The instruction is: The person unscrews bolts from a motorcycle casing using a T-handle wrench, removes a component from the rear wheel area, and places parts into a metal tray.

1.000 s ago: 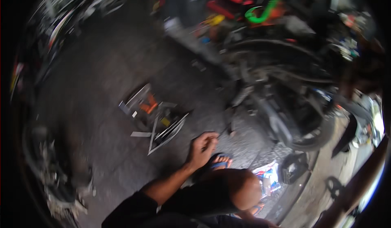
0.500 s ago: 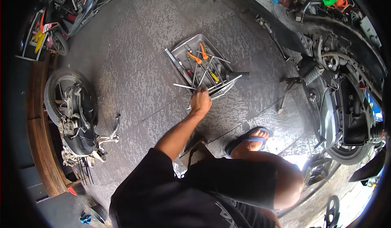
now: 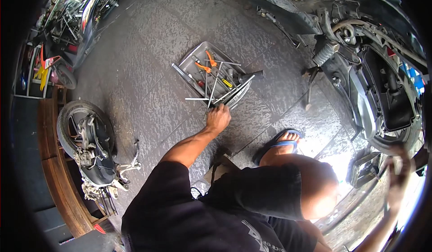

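A grey tray [image 3: 192,58] lies on the tiled floor, holding orange-handled pliers [image 3: 211,59], a yellow-handled screwdriver [image 3: 227,83] and several metal rods and tools. My left hand [image 3: 218,119] has its fingers wrapped over the tray's near edge. My right hand [image 3: 398,166] is at the far right, beside the rear of a partly dismantled scooter [image 3: 364,112]; it is smeared by motion, so its fingers and anything in them cannot be made out.
Scooter parts with a wheel [image 3: 67,130] lie at left, beside a curved wooden shelf [image 3: 54,171]. Motorbike parts [image 3: 78,27] crowd the upper left. My sandaled foot [image 3: 283,141] rests right of the tray, and a dark metal part [image 3: 360,171] lies beyond my knee.
A second ago my left hand was short of the tray; now it grips the edge. Since half a second ago my right hand has come into view at the right.
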`<control>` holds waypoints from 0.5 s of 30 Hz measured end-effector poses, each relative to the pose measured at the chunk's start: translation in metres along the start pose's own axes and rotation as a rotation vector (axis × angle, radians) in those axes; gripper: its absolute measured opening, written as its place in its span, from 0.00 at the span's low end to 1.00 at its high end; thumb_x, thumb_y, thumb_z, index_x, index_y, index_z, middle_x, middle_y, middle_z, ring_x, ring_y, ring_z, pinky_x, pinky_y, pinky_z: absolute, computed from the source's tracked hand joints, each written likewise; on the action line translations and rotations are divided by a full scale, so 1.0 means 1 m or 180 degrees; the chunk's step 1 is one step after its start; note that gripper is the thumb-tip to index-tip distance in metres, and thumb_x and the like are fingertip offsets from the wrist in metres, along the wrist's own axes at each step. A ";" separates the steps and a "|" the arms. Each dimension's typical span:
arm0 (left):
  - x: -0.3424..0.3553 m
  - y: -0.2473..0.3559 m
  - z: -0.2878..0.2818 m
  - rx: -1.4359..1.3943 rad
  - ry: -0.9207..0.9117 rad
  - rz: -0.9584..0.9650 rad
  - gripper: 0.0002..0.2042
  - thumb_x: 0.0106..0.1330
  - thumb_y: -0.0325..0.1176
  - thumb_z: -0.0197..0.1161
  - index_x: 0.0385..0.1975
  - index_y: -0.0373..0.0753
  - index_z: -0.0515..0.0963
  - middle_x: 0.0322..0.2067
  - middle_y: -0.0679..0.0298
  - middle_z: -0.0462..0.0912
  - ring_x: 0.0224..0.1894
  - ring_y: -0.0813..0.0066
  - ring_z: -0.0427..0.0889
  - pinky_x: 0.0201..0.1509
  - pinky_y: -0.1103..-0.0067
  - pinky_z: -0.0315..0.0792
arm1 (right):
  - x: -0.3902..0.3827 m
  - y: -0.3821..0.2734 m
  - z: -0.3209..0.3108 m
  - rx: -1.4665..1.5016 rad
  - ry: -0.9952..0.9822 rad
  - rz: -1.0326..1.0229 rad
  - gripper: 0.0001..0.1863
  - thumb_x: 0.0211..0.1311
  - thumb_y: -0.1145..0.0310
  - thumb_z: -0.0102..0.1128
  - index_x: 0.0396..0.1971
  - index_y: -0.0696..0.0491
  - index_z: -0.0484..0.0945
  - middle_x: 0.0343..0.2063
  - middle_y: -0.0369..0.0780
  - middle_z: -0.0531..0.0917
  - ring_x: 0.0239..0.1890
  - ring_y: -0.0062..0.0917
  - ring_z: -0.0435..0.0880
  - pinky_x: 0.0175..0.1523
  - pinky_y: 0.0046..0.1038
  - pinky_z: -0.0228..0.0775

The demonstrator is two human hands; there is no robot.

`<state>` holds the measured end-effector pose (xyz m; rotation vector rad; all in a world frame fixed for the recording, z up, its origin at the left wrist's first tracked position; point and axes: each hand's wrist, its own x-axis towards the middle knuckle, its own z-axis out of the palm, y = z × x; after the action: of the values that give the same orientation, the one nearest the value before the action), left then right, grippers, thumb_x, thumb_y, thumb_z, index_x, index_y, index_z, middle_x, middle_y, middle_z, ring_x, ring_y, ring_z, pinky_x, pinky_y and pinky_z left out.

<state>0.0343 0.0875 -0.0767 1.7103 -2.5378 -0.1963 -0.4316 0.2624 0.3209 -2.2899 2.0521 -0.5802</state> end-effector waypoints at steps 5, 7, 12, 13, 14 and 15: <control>0.004 0.040 -0.027 -0.0918 0.0454 -0.0237 0.15 0.65 0.42 0.61 0.27 0.34 0.77 0.31 0.50 0.79 0.30 0.49 0.81 0.33 0.58 0.75 | 0.005 -0.007 0.113 0.2119 -0.1736 0.1619 0.09 0.57 0.80 0.59 0.39 0.62 0.79 0.35 0.43 0.85 0.41 0.25 0.84 0.48 0.26 0.74; 0.023 0.053 -0.049 -0.1470 0.0771 -0.0576 0.19 0.68 0.44 0.59 0.23 0.32 0.76 0.24 0.47 0.79 0.23 0.47 0.78 0.28 0.61 0.73 | 0.012 -0.010 0.158 0.2352 -0.1872 0.1808 0.11 0.56 0.79 0.59 0.41 0.62 0.79 0.37 0.45 0.85 0.42 0.25 0.84 0.50 0.26 0.74; 0.058 0.128 -0.101 -0.3765 0.0525 -0.1427 0.19 0.70 0.45 0.59 0.29 0.32 0.83 0.15 0.70 0.73 0.13 0.85 0.68 0.15 0.84 0.63 | 0.040 -0.033 0.263 0.2218 -0.2167 0.1233 0.44 0.53 0.65 0.64 0.68 0.62 0.53 0.63 0.55 0.66 0.63 0.42 0.70 0.67 0.35 0.62; 0.061 0.160 -0.115 -0.4180 0.0314 -0.1448 0.20 0.70 0.45 0.58 0.28 0.30 0.82 0.15 0.69 0.73 0.13 0.84 0.68 0.15 0.84 0.64 | 0.019 -0.022 0.343 0.1822 -0.1072 0.0611 0.41 0.49 0.60 0.66 0.63 0.63 0.62 0.58 0.59 0.72 0.62 0.45 0.71 0.64 0.37 0.66; 0.058 0.156 -0.128 -0.4162 0.0337 -0.1574 0.20 0.71 0.45 0.58 0.28 0.31 0.81 0.15 0.68 0.73 0.13 0.84 0.69 0.15 0.84 0.63 | 0.067 -0.052 0.312 0.2170 -0.2146 0.0601 0.44 0.53 0.63 0.65 0.66 0.64 0.55 0.57 0.56 0.74 0.56 0.46 0.76 0.60 0.38 0.69; 0.058 0.171 -0.137 -0.4149 0.0390 -0.1312 0.20 0.71 0.45 0.57 0.29 0.32 0.82 0.16 0.67 0.74 0.15 0.83 0.70 0.17 0.83 0.65 | 0.079 -0.065 0.304 0.2078 -0.2148 0.0799 0.32 0.54 0.61 0.64 0.56 0.63 0.70 0.42 0.55 0.82 0.46 0.48 0.82 0.53 0.41 0.74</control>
<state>-0.1263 0.0887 0.0830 1.4416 -1.2480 -1.3231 -0.2788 0.1238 0.0748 -1.5341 1.4898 -0.3227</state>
